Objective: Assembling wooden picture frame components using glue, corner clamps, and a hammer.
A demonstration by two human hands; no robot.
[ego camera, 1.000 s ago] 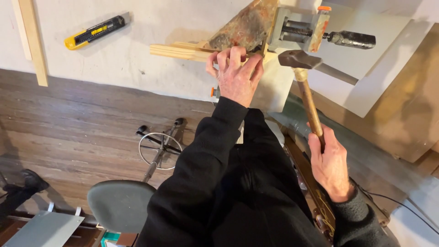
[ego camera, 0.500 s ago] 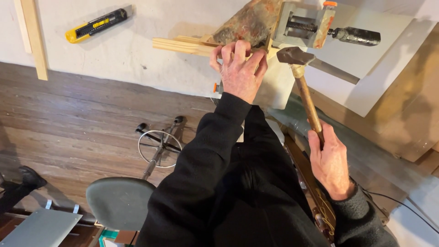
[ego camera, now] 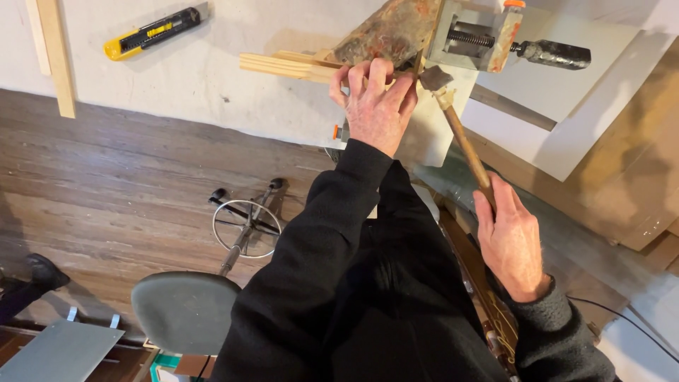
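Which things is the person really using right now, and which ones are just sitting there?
In use: hammer in the right hand; wooden strips and rusty block under the left hand; clamp.

Lying about: yellow utility knife, wood slat, grey stool.

White table with tools and wood

The white table carries a yellow-and-black utility knife at upper left, a pale wood strip along its left edge, thin wooden slats near the middle, and a metal vise.
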